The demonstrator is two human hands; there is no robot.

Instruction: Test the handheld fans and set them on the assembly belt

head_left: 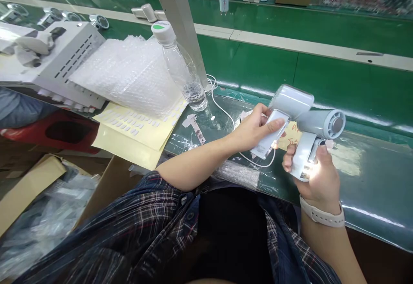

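My left hand (254,127) is closed around the handle of a light-blue hair-dryer-shaped device (292,100), whose barrel points up and away. In my right hand (318,174) is a second light-blue hair-dryer-shaped device (316,122); its barrel end, a round spoked vent, faces right. My right thumb presses near the top of its handle, and a bright light shows at the handle's lower part. The two barrels are close together above the bench; whether they touch I cannot tell. A white cable (226,114) runs on the bench beneath my left hand.
A water bottle (180,66) stands left of my hands, beside a metal post (183,21). Bubble-wrap bags (129,75) lie on yellow label sheets (148,146). A green conveyor (258,64) runs behind the bench. An open carton (106,189) of plastic bags is at lower left.
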